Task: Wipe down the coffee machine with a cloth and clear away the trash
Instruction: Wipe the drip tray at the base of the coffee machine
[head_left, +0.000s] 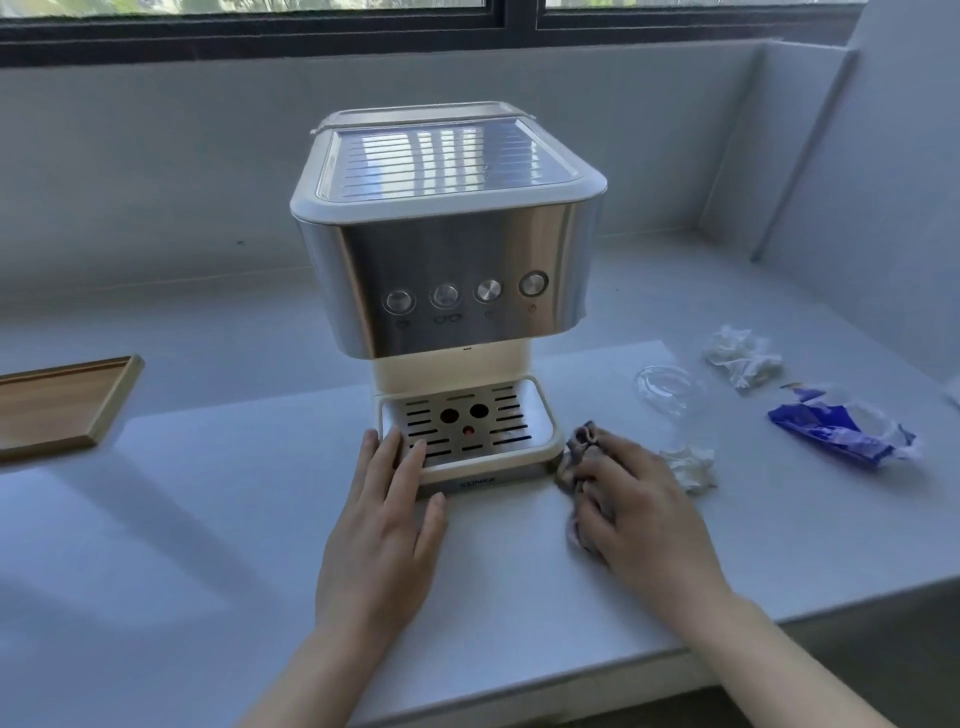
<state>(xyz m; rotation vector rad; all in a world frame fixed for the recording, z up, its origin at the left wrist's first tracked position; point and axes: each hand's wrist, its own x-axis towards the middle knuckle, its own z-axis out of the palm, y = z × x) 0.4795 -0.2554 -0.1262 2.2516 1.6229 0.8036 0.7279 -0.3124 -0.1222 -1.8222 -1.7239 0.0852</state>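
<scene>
At the far left of the white countertop (208, 519), a shallow rectangular wooden tray (57, 405) was seen, well apart from everything else. At centre stood the brushed-steel and cream coffee machine (447, 260), four round buttons (465, 293) being set across its front and a slotted metal drip tray (467, 426) at its base. The left hand (382, 535) was laid flat and released, fingers extended, its fingertips resting on the near left corner of the drip tray. Just right of the base, a crumpled grey-mauve cloth (579, 457) was grasped under the right hand (639, 519) and pressed to the countertop, touching the machine's corner. Further right, trash was scattered: a small wad of white tissue (691, 465), a clear plastic lid (667, 387), a larger crumpled white tissue (743, 358), and a crushed blue-and-white plastic wrapper (841, 428).
</scene>
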